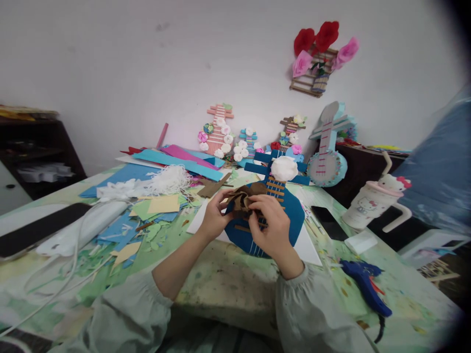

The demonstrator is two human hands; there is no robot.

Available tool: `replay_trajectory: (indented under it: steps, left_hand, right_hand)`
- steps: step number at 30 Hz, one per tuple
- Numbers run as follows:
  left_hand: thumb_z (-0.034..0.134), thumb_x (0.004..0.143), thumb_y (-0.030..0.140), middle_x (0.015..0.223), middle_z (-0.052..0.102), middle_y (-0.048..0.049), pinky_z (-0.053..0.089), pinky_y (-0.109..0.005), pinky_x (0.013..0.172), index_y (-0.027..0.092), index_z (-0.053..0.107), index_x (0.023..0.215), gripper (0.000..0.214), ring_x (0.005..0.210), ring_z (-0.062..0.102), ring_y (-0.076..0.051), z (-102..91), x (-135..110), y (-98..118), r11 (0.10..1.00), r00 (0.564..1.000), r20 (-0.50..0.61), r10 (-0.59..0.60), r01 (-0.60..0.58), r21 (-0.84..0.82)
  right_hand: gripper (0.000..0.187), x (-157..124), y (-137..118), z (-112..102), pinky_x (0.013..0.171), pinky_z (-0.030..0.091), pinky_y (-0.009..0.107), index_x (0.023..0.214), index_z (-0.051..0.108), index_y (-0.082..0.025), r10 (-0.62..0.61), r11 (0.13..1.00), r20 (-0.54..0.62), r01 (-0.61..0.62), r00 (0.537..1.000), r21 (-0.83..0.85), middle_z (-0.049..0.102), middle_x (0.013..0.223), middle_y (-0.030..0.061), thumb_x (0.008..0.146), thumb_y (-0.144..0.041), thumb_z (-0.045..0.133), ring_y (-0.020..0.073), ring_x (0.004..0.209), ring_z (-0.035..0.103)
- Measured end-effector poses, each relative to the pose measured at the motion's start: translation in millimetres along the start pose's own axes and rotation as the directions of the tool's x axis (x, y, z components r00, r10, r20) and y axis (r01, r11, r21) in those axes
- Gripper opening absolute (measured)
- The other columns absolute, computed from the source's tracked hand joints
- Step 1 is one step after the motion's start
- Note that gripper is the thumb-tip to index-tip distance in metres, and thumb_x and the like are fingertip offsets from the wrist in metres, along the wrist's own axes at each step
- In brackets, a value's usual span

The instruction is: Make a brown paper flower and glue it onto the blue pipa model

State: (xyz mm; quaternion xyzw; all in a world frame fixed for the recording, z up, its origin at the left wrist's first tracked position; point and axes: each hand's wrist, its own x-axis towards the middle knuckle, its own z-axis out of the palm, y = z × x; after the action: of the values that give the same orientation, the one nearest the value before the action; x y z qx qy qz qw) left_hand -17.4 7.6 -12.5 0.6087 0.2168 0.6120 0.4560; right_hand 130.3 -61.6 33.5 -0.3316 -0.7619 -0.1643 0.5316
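Between my two hands is a crumpled brown paper flower (241,200). My left hand (217,215) has its fingers closed on the flower's left side. My right hand (270,226) pinches its right edge with thumb and fingertips. Just beneath and behind lies a blue paper lute (292,208) with brown strips across its front and white strings at the bottom. A white paper flower (284,168) sits on its neck. White paper (311,247) shows under the lute. My hands hide part of the lute's left side.
A blue glue gun (366,284) lies at the right, near a dark phone (328,222) and a white tumbler (371,203). Paper scraps (147,230), white string (171,181) and a power strip (86,228) cover the left. Finished paper lutes (221,130) lean against the wall.
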Motion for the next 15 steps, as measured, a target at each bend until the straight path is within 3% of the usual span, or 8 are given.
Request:
replay_trajectory:
  steps: [4, 6, 10, 15]
  left_hand:
    - [0.08, 0.06, 0.021, 0.122, 0.057, -0.0102, 0.056, -0.033, 0.08, 0.02, 0.054, 0.113, 0.058, 0.099, 0.064, -0.023, -0.7, -0.9, -1.3, 0.999, 0.999, 0.013, -0.036, 0.037, -0.02]
    - [0.08, 0.06, 0.021, 0.122, 0.058, -0.0102, 0.056, -0.031, 0.076, 0.021, 0.054, 0.113, 0.059, 0.097, 0.064, -0.023, -0.9, -1.1, -2.4, 0.998, 0.999, 0.011, -0.049, 0.049, -0.031]
    - [0.08, 0.06, 0.018, 0.12, 0.058, -0.0084, 0.056, -0.028, 0.075, 0.021, 0.054, 0.113, 0.059, 0.099, 0.063, -0.022, -0.6, -1.1, -1.4, 0.997, 0.998, 0.001, -0.066, 0.066, -0.048]
    - [0.078, 0.062, 0.018, 0.119, 0.057, -0.0081, 0.056, -0.028, 0.076, 0.021, 0.056, 0.113, 0.056, 0.103, 0.062, -0.023, -1.5, -0.6, 0.4, 0.999, 0.999, 0.032, -0.029, 0.03, -0.034]
  right_hand:
    - [0.011, 28.0, 1.9, -9.6, 0.072, 0.047, 0.031, 0.084, 0.06, -0.018, 0.152, 0.988, 0.128, -0.15, 0.98, -0.023, 0.068, 0.084, 0.0063, 0.086, -0.016, 0.049, 0.0182, 0.081, 0.062]
    - [0.01, 42.6, 5.4, -11.0, 0.065, 0.044, 0.027, 0.082, 0.062, -0.018, 0.182, 0.983, 0.241, -0.168, 0.953, -0.078, 0.066, 0.073, 0.0029, 0.085, -0.016, 0.053, 0.0162, 0.071, 0.06]
    - [0.012, 65.5, 10.9, -6.2, 0.063, 0.04, 0.025, 0.085, 0.066, -0.018, 0.116, 0.991, 0.454, -0.07, 0.883, -0.115, 0.066, 0.074, 0.002, 0.077, -0.011, 0.061, 0.0153, 0.07, 0.058]
    - [0.017, 79.9, 10.0, 5.0, 0.068, 0.04, 0.027, 0.082, 0.068, -0.017, 0.066, 0.983, 0.621, 0.057, 0.781, -0.177, 0.069, 0.076, 0.0043, 0.078, -0.005, 0.057, 0.0165, 0.074, 0.059]
